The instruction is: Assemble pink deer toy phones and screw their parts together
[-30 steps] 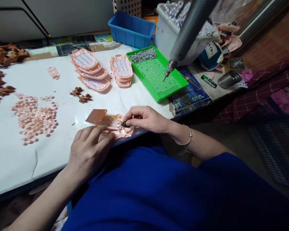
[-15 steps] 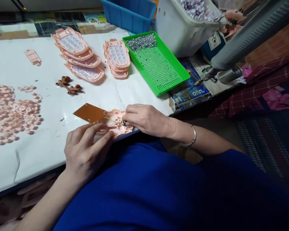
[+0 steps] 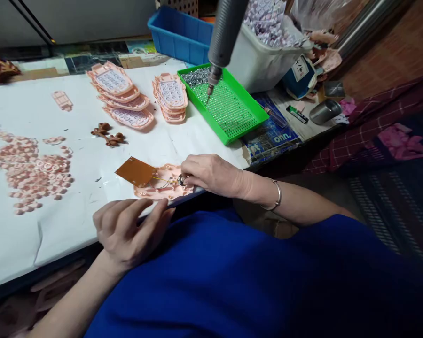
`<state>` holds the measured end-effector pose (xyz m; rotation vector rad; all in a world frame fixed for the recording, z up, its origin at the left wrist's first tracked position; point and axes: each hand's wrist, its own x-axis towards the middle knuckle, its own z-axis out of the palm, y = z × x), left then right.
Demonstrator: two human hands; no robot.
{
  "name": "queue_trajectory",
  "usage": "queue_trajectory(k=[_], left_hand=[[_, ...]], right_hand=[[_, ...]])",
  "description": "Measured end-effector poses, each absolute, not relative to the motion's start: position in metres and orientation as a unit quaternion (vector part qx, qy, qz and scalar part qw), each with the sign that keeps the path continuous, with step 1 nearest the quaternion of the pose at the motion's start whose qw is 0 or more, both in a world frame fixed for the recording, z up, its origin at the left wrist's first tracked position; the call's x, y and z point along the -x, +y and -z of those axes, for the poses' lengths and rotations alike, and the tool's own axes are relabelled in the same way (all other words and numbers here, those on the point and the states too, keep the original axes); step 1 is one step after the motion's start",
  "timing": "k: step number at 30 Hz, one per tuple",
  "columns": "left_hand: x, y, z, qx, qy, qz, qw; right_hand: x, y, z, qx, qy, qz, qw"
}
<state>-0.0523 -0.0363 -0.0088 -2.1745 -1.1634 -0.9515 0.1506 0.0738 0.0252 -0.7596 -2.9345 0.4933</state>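
A: R hand [image 3: 215, 176] had thumb + finger pinched on the speaker-like disc [image 3: 180, 180], at the R end of the pink shell [image 3: 165, 193], by the table [image 3: 74, 225] edge!
B: L hand [image 3: 127, 230]?
A: Half-curled, thumb apart from fingers, no grip; shell contact, couldn't tell.
B: Handling?
A: Disc prob. light, stiff; wires [image 3: 162, 179] looked fragile. Disc's rim was the spot to hold.
B: Qty?
A: 1 disc, 1 brown circuit board [image 3: 135, 172], 2 keypad-panel stacks [image 3: 111, 80], 1 green tray [image 3: 232, 112].

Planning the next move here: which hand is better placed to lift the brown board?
Probably the left hand: it looks empty and is nearer the brown board. The right hand seems busy, its fingers at the small round part over the pink shell.
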Motion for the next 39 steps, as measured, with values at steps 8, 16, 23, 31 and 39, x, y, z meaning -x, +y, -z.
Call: queue_trajectory(k=[8,16,23,31,39], left_hand=[[0.016,-0.019,0.002,0.831,-0.456,0.229,0.224],[0.016,-0.021,0.004,0.833,-0.466,0.219,0.202],[0.018,-0.024,0.011,0.835,-0.475,0.201,0.194],[0.018,-0.025,0.013,0.824,-0.461,0.217,0.248],[0.018,-0.024,0.009,0.833,-0.464,0.198,0.229]], right_hand=[[-0.159,0.083,-0.038,0.237,-0.952,-0.190,0.032],[-0.099,0.135,-0.036,0.150,-0.975,-0.140,0.083],[-0.060,0.149,-0.038,-0.003,-0.993,-0.113,0.024],[-0.108,0.149,-0.054,-0.009,-0.992,-0.054,0.112],[-0.169,0.115,-0.056,0.188,-0.912,-0.258,0.255]])
